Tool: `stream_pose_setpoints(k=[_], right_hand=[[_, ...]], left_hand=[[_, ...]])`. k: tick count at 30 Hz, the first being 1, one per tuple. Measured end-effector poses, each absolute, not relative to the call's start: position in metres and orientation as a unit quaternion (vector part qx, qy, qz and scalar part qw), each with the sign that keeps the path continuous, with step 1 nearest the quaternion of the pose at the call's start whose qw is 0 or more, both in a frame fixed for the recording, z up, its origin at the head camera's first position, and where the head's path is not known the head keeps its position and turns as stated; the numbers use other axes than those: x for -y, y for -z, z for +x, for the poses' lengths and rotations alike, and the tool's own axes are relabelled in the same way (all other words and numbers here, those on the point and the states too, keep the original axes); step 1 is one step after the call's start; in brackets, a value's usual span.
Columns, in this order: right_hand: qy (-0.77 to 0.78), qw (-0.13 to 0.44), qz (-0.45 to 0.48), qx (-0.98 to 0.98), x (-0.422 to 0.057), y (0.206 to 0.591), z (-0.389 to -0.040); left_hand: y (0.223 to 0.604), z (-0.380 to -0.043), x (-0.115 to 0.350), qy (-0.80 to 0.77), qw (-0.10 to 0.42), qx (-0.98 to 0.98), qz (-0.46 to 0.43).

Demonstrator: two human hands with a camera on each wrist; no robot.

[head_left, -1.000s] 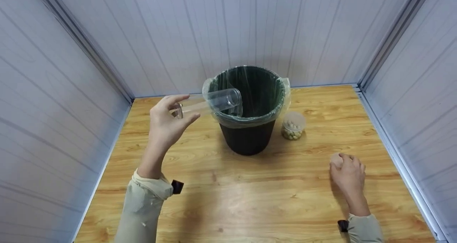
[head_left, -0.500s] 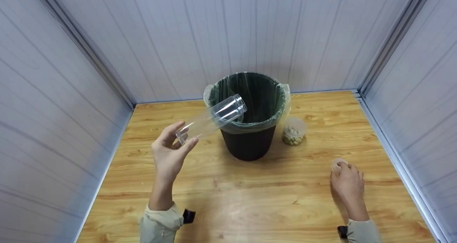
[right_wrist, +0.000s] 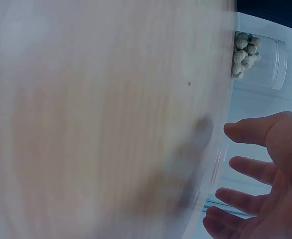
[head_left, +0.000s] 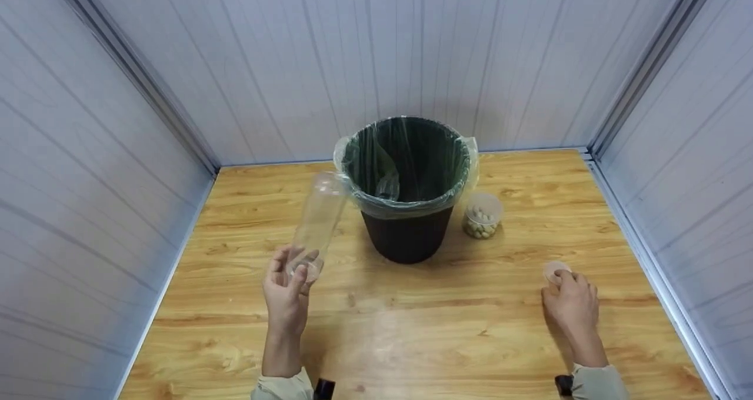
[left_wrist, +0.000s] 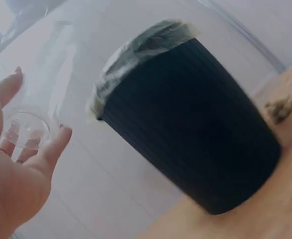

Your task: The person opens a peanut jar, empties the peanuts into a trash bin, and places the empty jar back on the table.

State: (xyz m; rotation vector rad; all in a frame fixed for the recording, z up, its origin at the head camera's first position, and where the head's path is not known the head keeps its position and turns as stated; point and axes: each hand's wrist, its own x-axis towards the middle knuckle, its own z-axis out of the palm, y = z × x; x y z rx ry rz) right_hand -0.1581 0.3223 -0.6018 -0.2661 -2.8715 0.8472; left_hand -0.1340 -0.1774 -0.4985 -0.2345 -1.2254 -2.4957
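Note:
My left hand (head_left: 286,303) holds a tall, clear plastic jar (head_left: 319,220) by its round base, thumb on one side and fingers on the other. The jar leans away from me, its far end close to the bin's left rim. In the left wrist view the same see-through jar (left_wrist: 61,64) rises from between thumb and fingers. My right hand (head_left: 573,306) rests low at the table's right, fingertips on a round translucent lid (head_left: 555,270). Its fingers (right_wrist: 243,169) look loosely extended in the right wrist view.
A black bin (head_left: 406,235) with a clear liner stands at the middle back, with crumpled clear plastic inside its left wall. Right of it sits a small clear jar (head_left: 482,217) partly filled with pale nut-like pieces. Pale panel walls (head_left: 400,47) close off the back and both sides.
My left hand has come down and nearer to me, swinging the jar from pointing over the bin to a steeper lean left of it. The right hand stays at the lid.

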Motion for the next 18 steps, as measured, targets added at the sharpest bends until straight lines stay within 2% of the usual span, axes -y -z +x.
stream_pose_setpoints(k=[4,7,18], right_hand=[[-0.285,0.062,-0.086,0.953,-0.321,0.601,-0.158],[-0.286,0.06,-0.086,0.953,-0.32,0.601,-0.158],[-0.284,0.075,-0.081,0.952,-0.322,0.602,-0.157]], left_hand=[[0.519,-0.131,0.177,0.91,0.113,0.386,-0.1],[0.528,-0.131,0.178,0.912,0.097,0.383,-0.108],[0.539,-0.141,0.187,0.799,0.148,0.581,-0.042]])
